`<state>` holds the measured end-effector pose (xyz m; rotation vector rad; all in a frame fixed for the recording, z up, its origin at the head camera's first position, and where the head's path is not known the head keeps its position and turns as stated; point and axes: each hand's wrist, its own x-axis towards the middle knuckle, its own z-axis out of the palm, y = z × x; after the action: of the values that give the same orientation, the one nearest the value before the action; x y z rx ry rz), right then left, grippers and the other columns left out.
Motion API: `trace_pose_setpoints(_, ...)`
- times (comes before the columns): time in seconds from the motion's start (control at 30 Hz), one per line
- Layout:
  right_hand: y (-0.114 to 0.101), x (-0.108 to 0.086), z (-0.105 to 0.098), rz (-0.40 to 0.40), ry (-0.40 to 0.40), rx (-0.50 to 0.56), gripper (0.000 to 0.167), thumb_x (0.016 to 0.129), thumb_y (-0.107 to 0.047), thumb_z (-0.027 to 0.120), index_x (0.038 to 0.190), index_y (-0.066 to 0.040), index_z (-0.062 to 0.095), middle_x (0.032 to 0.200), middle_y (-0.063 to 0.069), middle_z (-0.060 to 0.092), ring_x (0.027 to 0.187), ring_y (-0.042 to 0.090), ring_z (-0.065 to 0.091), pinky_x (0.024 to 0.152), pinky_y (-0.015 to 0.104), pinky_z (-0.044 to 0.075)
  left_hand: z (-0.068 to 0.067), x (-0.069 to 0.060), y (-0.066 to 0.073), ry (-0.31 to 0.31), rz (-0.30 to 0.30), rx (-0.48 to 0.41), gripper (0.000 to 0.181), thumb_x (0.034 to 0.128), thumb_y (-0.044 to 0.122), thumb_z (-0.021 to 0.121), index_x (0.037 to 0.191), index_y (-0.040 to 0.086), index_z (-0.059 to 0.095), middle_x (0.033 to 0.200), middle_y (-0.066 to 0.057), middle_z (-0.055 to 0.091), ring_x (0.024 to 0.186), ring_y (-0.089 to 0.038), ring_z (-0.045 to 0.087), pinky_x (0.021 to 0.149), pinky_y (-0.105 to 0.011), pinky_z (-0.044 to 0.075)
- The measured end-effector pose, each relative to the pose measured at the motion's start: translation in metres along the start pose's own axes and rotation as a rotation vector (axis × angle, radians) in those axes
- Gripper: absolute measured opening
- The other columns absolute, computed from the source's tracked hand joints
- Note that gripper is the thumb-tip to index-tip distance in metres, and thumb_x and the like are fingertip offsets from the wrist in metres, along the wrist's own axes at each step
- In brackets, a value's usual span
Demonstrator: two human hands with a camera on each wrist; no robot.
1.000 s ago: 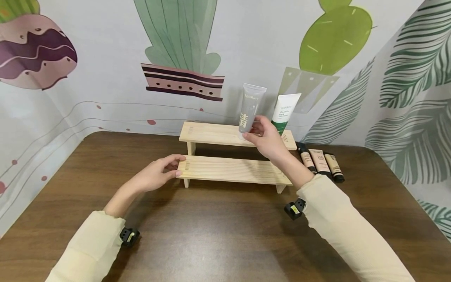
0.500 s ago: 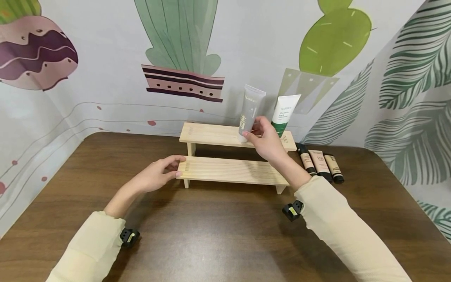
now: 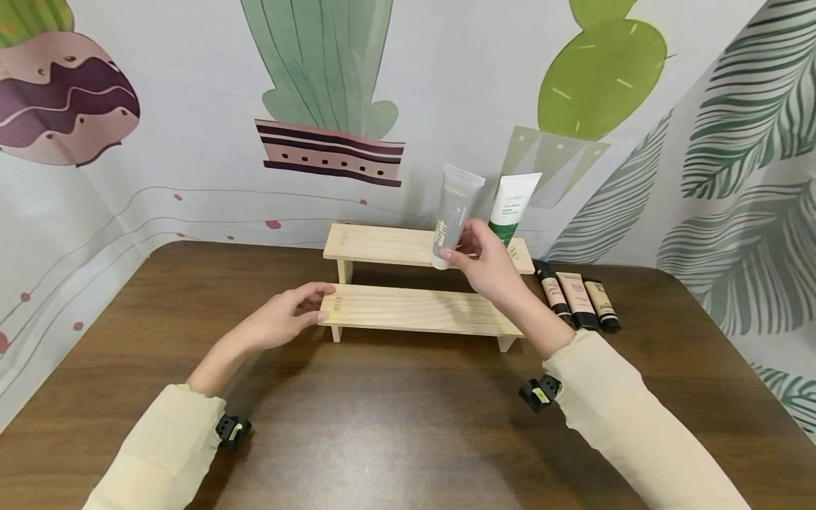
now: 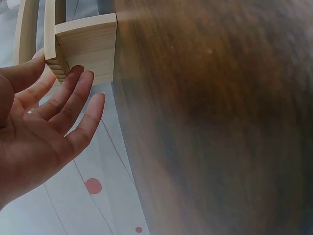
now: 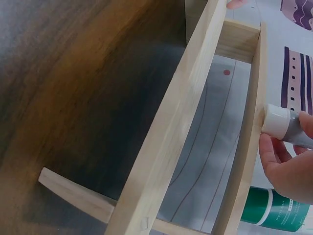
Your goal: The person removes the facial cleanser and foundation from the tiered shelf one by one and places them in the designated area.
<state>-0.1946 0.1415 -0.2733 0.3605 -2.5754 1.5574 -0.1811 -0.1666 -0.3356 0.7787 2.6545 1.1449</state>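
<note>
My right hand [image 3: 489,263] grips a grey translucent squeeze tube [image 3: 456,212] low down, near its white cap [image 5: 276,122]. The tube leans slightly, cap down, at the front edge of the two-tier wooden rack's upper shelf [image 3: 382,242]. Whether the cap touches the wood, I cannot tell. A white and green tube [image 3: 512,205] stands on that shelf at the right, partly behind my right hand. My left hand [image 3: 283,316] pinches the left end of the lower shelf [image 3: 421,309] between thumb and fingers; in the left wrist view the other fingers [image 4: 88,120] stay loosely bent beside the rack's leg.
Right of the rack, several small tubes lie on the brown wooden table [image 3: 357,425], among them a pink BB tube [image 3: 577,301] and a beige tube with a black cap [image 3: 602,306]. A patterned cloth backdrop [image 3: 210,142] hangs close behind the rack.
The grey tube has come down and forward a little in my right hand, from over the upper shelf to its front edge. My left hand keeps its place on the rack.
</note>
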Motion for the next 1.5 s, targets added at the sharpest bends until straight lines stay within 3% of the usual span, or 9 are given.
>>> trace_pose_setpoints(0.3, 0.0, -0.015, -0.005, 0.011, -0.027, -0.034, 0.039, 0.084, -0.007, 0.065, 0.119, -0.003, 0.047, 0.102, 0.018, 0.062, 0.09, 0.026, 0.057, 0.076, 0.036, 0.043, 0.0, -0.001, 0.002, -0.001, 0.003, -0.006, 0.037, 0.0901, 0.005, 0.055, 0.125, -0.003, 0.047, 0.099, -0.013, 0.059, 0.093, -0.028, 0.057, 0.08, -0.041, 0.042)
trace_pose_setpoints(0.7, 0.008, -0.032, -0.013, -0.01, -0.089, -0.065, 0.034, 0.084, -0.002, 0.064, 0.114, 0.001, 0.049, 0.095, 0.018, 0.064, 0.083, 0.025, 0.059, 0.074, 0.034, 0.045, 0.0, -0.001, 0.001, -0.001, -0.002, 0.005, 0.037, 0.09, 0.004, 0.055, 0.125, -0.002, 0.047, 0.1, -0.013, 0.06, 0.094, -0.027, 0.057, 0.08, -0.041, 0.042)
trace_pose_setpoints(0.9, 0.014, -0.041, -0.024, 0.014, -0.126, -0.075, 0.034, 0.083, -0.001, 0.065, 0.114, 0.0, 0.05, 0.096, 0.018, 0.063, 0.09, 0.026, 0.059, 0.076, 0.036, 0.046, -0.001, -0.002, 0.003, -0.005, 0.001, -0.006, 0.036, 0.0907, 0.005, 0.055, 0.125, -0.003, 0.046, 0.102, -0.016, 0.06, 0.095, -0.028, 0.057, 0.081, -0.042, 0.043)
trace_pose_setpoints(1.03, 0.02, -0.048, -0.033, 0.005, -0.157, -0.075, 0.034, 0.082, 0.001, 0.065, 0.113, 0.002, 0.051, 0.094, 0.017, 0.063, 0.088, 0.025, 0.059, 0.075, 0.036, 0.046, -0.001, -0.002, 0.004, -0.009, 0.001, -0.005, 0.037, 0.091, 0.006, 0.055, 0.126, -0.004, 0.045, 0.104, -0.017, 0.059, 0.095, -0.029, 0.057, 0.081, -0.043, 0.043)
trace_pose_setpoints(1.5, 0.036, -0.074, -0.068, 0.085, -0.274, -0.141, 0.029, 0.081, 0.001, 0.065, 0.107, 0.004, 0.051, 0.089, 0.015, 0.061, 0.08, 0.023, 0.058, 0.068, 0.036, 0.047, -0.001, -0.002, 0.003, -0.008, -0.012, -0.004, 0.038, 0.0911, 0.005, 0.054, 0.127, -0.003, 0.045, 0.107, -0.018, 0.058, 0.097, -0.029, 0.056, 0.082, -0.043, 0.043)
